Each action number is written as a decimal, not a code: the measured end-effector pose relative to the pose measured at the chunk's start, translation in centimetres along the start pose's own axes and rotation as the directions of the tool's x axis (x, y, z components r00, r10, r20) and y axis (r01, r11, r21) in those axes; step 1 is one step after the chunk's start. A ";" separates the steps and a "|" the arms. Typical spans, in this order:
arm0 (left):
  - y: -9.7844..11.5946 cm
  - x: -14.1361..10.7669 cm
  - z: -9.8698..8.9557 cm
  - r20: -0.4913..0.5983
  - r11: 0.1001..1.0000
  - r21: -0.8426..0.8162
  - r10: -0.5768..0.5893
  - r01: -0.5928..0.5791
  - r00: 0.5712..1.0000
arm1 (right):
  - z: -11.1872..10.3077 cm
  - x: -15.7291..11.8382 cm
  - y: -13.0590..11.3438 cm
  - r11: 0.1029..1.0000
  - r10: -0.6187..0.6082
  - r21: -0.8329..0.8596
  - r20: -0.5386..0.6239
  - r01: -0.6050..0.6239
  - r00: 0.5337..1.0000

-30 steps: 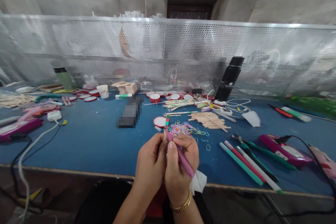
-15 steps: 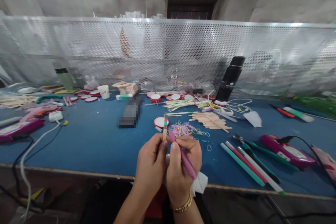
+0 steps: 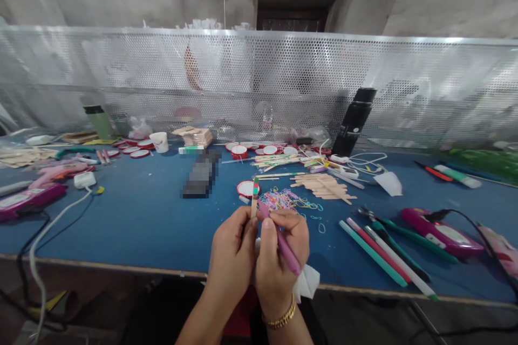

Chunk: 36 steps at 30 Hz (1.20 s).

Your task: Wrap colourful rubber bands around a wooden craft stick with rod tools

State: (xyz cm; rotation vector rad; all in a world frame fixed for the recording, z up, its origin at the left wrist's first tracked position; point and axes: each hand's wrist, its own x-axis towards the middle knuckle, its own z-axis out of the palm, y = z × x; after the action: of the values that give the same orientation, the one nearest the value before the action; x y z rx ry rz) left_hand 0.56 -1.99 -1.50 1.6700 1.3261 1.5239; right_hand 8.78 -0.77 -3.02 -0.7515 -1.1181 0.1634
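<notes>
Between its thumb and fingers, my left hand (image 3: 231,250) pinches a wooden craft stick (image 3: 254,204) upright, with green and red colour bands near its top. A purple marker pen (image 3: 288,254) slants through the closed fingers of my right hand (image 3: 279,264); its tip end is at the stick, though whether it touches I cannot tell. Both hands are close together over the table's front edge. Just beyond them lie a pile of small coloured rubber bands (image 3: 279,199) and a white disc with a red rim (image 3: 245,188). White tissue (image 3: 308,282) shows beneath my right hand.
Plain craft sticks (image 3: 324,187) lie behind the rubber bands. To the right are several markers (image 3: 376,253), green-handled pliers (image 3: 399,250) and a purple device (image 3: 441,232) with a cable. A dark, blurred-out object (image 3: 201,175) lies left of centre. A perforated metal screen (image 3: 162,75) borders the back.
Almost nothing differs. The view has shifted very slightly, and the marker stays at the stick in the same grip.
</notes>
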 end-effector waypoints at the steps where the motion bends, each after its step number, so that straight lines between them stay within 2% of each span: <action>1: 0.0 0.0 0.0 0.001 1.000 -0.003 -0.002 0.002 1.000 | 0.0 0.0 0.0 1.000 -0.003 0.003 0.001 0.003 1.000; 36: 0.3 -0.1 -0.1 0.022 0.999 -0.030 -0.038 0.039 0.999 | 0.0 0.0 0.0 1.000 -0.005 0.011 0.001 0.005 1.000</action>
State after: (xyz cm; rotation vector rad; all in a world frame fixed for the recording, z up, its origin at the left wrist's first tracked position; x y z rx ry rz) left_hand 0.57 -2.19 -1.23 1.6283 1.3098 1.4926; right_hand 8.83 -0.79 -2.99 -0.7385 -1.1192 0.1659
